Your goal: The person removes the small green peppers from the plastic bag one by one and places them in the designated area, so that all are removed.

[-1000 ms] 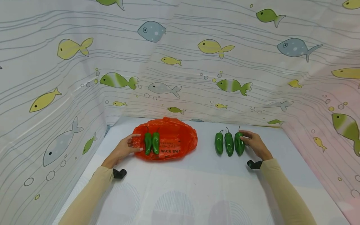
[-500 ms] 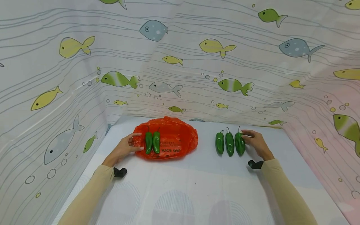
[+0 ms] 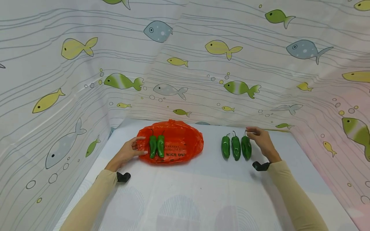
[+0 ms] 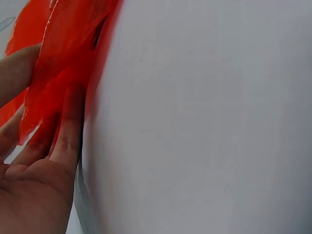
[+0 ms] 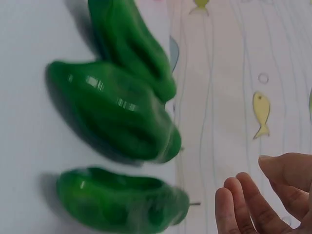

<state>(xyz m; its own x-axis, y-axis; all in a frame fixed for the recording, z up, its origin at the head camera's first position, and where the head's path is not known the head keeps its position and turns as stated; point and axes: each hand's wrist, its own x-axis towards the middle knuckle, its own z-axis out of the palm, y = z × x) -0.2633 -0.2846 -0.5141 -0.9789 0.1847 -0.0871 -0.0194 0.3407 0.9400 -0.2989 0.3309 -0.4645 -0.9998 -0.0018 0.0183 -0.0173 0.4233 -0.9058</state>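
Note:
My left hand (image 3: 127, 152) is at the left edge of a red plastic bag (image 3: 193, 141), thumb and forefinger spread over its side. In the left wrist view some fingers (image 4: 72, 114) show through the thin red film. Two green peppers (image 3: 152, 147) lie side by side in the bag's open mouth. Farther right, three more green peppers (image 3: 236, 148) lie in a row, stems pointing away from me. Just above and right of the row's rightmost pepper (image 3: 246, 148), my right hand (image 3: 261, 141) hovers with its fingers spread, holding nothing; the right wrist view shows a gap between hand and pepper (image 5: 122, 200).
Both the bag and the row lie toward the back of a white patterned table (image 3: 179, 183). A fish-printed curtain (image 3: 190, 70) rises behind the table and along its sides. Black wrist mounts (image 3: 123, 177) sit on both wrists.
My right hand has come off the side of the rightmost pepper and moved up toward its stem. The left hand, bag and peppers stay where they were, apart from a slight camera shift.

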